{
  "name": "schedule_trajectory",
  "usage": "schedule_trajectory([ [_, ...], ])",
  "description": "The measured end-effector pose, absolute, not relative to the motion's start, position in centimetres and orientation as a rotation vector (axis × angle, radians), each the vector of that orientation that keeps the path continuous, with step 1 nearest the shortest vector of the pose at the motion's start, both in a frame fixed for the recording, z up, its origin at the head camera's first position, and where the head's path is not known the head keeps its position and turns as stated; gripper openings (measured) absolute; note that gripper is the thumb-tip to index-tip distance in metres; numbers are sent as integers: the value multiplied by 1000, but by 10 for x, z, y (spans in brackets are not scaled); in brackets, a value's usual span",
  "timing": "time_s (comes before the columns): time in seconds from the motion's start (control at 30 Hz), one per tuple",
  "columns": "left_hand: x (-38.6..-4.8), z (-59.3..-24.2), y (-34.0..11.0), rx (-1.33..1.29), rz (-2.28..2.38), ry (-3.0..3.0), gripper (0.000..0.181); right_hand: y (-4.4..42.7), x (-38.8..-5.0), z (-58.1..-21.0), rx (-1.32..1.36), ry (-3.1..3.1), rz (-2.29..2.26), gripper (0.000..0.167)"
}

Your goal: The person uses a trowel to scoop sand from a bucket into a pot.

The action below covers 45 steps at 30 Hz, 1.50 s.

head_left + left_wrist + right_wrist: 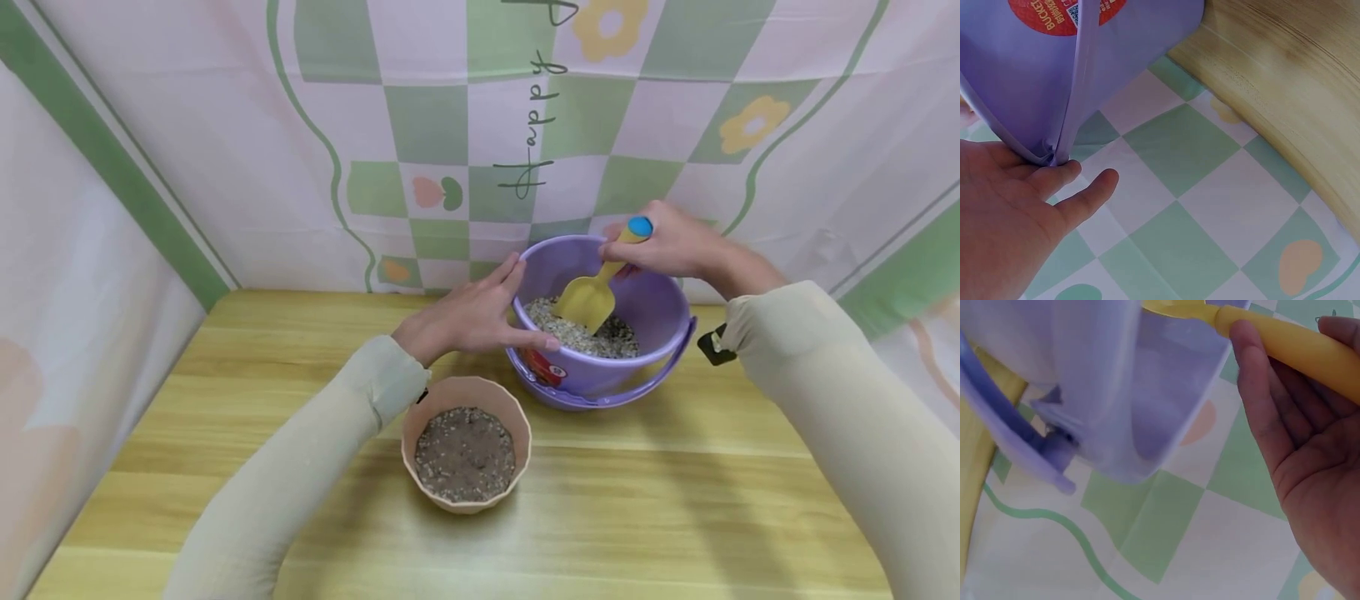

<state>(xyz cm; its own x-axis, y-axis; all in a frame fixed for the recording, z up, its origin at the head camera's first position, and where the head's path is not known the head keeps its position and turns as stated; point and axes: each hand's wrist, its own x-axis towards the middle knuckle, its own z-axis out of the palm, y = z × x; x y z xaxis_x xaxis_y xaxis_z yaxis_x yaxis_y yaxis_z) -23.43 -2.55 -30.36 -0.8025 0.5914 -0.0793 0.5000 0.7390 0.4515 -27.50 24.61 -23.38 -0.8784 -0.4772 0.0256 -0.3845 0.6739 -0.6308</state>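
Note:
A purple bucket (577,379) holds pale, speckled grainy material (592,337). My left hand (480,312) rests against the near-left of its rim, fingers extended and thumb spread along the outside. In the left wrist view, the left hand's fingers (1063,172) touch the rim where the bucket handle (1079,81) joins. My right hand (671,242) grips a yellow scoop (588,302) by its handle. The scoop's blade is down in the bucket, touching the grains. In the right wrist view, the right hand's fingers (1260,400) bend under the yellow scoop handle (1297,344).
A peach-coloured bowl (517,417) with brown, gritty material stands in front of the bucket, near the left forearm. Both sit on a wood-grain table (600,517). A green-and-white checked cloth (427,125) hangs behind the bucket.

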Motion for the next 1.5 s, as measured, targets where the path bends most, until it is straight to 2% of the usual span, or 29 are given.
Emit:
schedule_trajectory([
  [0.8, -234, -304, -27, 869, 620, 2720, 128, 263, -270, -221, -308, 2661, -1335, 27],
  [1.5, -234, -303, -26, 875, 614, 2734, 129, 293, -261, -218, -236, 2718, -1324, 27],
])
